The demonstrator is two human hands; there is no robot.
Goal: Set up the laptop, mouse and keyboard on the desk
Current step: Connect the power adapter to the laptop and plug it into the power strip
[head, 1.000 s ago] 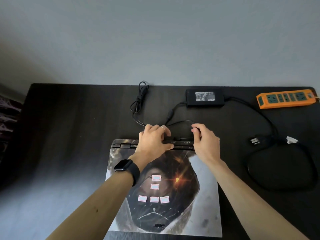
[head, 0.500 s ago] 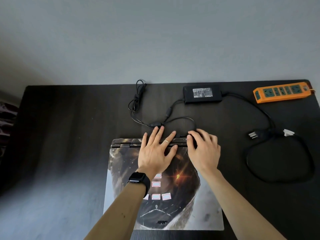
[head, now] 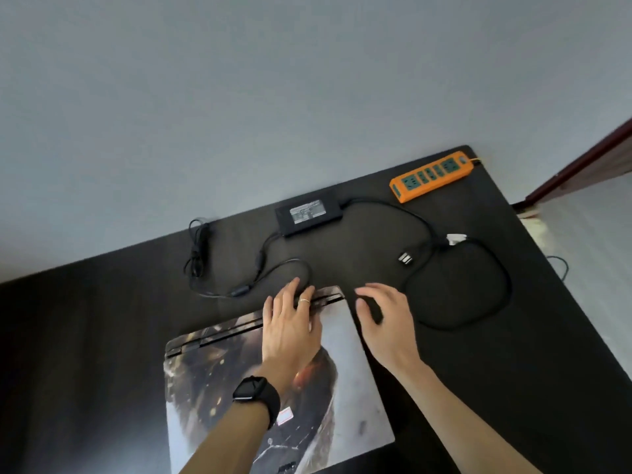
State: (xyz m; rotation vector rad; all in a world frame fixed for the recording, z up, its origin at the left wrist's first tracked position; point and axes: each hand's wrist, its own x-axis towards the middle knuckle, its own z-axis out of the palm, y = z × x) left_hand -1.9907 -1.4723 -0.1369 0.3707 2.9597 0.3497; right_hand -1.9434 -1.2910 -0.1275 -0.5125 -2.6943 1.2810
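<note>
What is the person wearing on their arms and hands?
The arms are bare, with no sleeves showing. The left wrist has a black watch with a dark square face and a wide black band. The left hand wears a thin, pale ring on one finger. The right hand wears nothing.

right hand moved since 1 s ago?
Yes. The right hand has left the closed laptop's rear edge and now sits off its right corner over the desk, nearer the loose plug.
</note>
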